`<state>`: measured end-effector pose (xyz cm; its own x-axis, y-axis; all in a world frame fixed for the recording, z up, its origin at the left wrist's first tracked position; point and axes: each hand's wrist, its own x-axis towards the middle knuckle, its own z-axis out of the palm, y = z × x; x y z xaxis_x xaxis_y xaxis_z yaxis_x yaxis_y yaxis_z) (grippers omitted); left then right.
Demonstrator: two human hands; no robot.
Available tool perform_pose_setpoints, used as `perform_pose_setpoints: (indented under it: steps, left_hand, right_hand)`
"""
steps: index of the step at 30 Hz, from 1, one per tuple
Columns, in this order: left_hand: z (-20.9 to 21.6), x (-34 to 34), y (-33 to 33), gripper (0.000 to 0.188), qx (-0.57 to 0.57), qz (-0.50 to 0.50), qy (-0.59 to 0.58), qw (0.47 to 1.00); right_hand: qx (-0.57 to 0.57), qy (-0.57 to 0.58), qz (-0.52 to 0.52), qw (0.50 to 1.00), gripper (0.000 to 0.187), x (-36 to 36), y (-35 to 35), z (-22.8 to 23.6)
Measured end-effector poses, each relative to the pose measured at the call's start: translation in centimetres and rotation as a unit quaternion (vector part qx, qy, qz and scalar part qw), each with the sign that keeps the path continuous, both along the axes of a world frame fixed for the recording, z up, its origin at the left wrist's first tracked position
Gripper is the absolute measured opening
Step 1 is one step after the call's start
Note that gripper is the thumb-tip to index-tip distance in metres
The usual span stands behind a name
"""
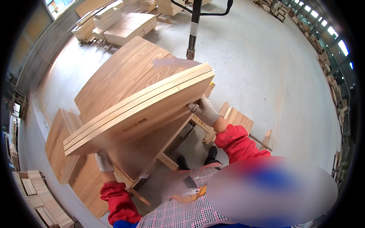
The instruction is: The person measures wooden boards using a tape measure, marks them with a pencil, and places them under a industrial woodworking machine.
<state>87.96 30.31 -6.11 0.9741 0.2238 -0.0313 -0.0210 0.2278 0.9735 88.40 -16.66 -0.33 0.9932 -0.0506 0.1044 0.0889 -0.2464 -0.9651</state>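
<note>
A stack of long wooden panels [144,108], its pale layered edges facing up, is tilted between my hands. My right hand [204,111], in a whitish work glove, grips the panels' near face by the right end, fingers curled on the lower edge. Gloved as well, my left hand [104,161] holds the lower edge near the left end; its fingertips are hidden behind the wood. Beyond and below lies a broad wood-grain panel [118,72] on a pile. Another wide panel surface [137,152] shows below the raised stack, partly covered by it.
A dark upright post with a looped handle [194,28] stands beyond the pile. More panels [61,148] are stacked at the left, and small boards [239,119] lie at my right. Board stacks [129,28] stand far left. A blurred patch covers the lower right.
</note>
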Motion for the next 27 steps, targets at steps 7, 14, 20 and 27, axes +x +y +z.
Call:
perform_pose_setpoints:
  steps: [7, 14, 20, 27]
  left_hand:
    - [-2.0, -0.2, 0.0, 0.048, 0.001, -0.073, -0.069, 0.995]
    - [-7.4, 0.0, 7.2, 0.042, 0.069, -0.029, -0.072, 0.995]
    - [-2.4, 0.7, -1.8, 0.042, 0.005, 0.060, -0.076, 0.995]
    - [-7.2, 1.8, 2.1, 0.042, 0.001, 0.106, -0.050, 0.993]
  right_hand:
    - [0.007, -0.012, 0.007, 1.000, 0.041, -0.2, -1.6, -0.4]
    - [-0.038, -0.014, 0.030, 0.999, 0.020, 0.8, -1.4, 0.1]
    - [-0.023, -0.004, -0.015, 1.000, 0.023, -0.8, -1.6, 0.3]
    - [-0.057, -0.010, -0.013, 0.998, 0.022, -0.5, -0.9, 1.0]
